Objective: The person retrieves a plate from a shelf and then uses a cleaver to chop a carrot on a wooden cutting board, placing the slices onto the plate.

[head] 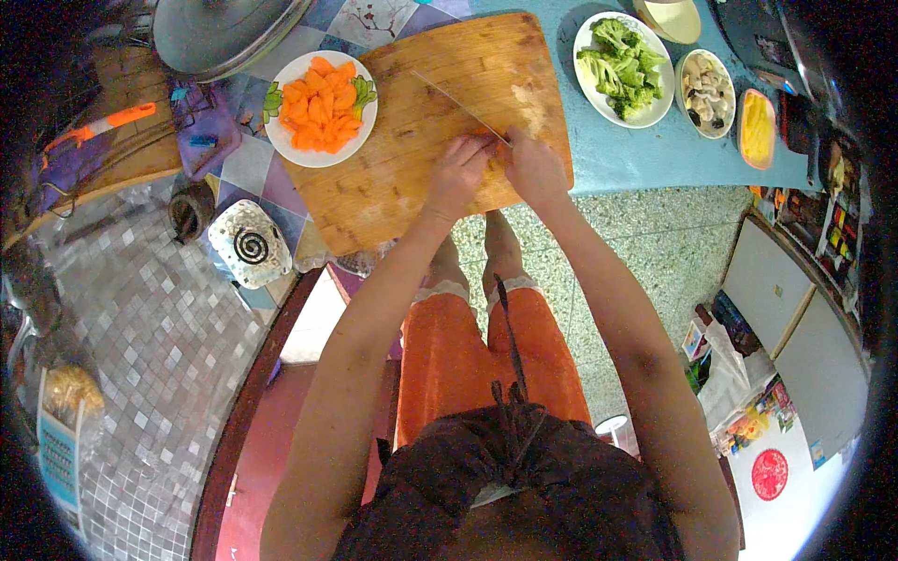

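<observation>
My right hand (532, 165) grips a kitchen knife (459, 105), whose thin blade points up and left over a wooden cutting board (393, 91). Close beside it, my left hand (459, 168) rests on the board near its front edge, fingers bent by the knife's handle end. A small bit of orange shows between the hands; what the left fingers touch is hidden. At the board's left edge sits a white plate (275, 140) of sliced carrots (319, 105). Right of the board stands a white plate (582, 66) of broccoli florets (624, 70).
A bowl of pale and dark pieces (705, 95), a container of yellow food (758, 130) and a pale bowl (673, 17) stand at the right. A large round lid or pan (217, 31) lies upper left. A mosquito coil (250, 245) on a speckled tray and an orange-handled tool (119, 119) are left.
</observation>
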